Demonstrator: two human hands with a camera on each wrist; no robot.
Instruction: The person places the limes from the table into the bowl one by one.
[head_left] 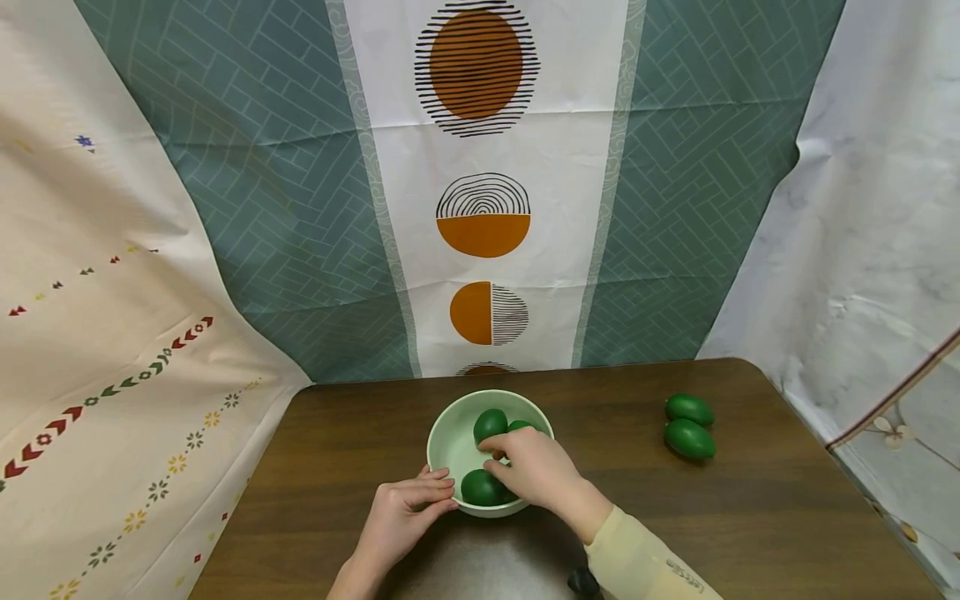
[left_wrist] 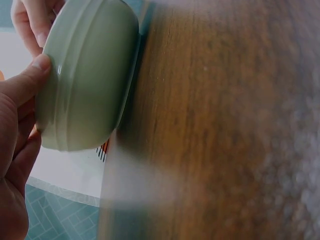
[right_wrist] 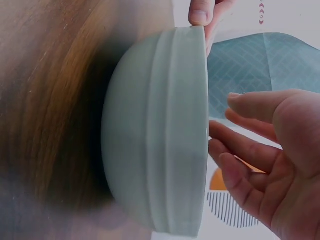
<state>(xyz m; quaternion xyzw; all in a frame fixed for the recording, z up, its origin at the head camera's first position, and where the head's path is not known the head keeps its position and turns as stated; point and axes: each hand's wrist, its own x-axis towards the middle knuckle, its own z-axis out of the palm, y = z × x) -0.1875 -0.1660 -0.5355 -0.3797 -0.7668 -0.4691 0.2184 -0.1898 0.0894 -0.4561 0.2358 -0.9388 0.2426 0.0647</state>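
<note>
A pale green bowl (head_left: 442,442) stands on the table with several smooth, dark green, egg-shaped fruits (head_left: 483,488) in it. My left hand (head_left: 405,510) grips the bowl's near left rim. In the left wrist view, the thumb (left_wrist: 35,70) presses on the rim, with the other fingers below it. My right hand (head_left: 540,468) reaches over the right side of the bowl, its fingertips inside among the fruits. From the right wrist view, the fingers (right_wrist: 245,142) are loosely bent at the rim, the thumb apart from most of them, and nothing shows between them.
Two more green fruits (head_left: 690,439) lie side by side at the right of the brown wooden table (head_left: 615,417). Behind the table hangs a patterned cloth (head_left: 300,208), with pale cloths at both sides.
</note>
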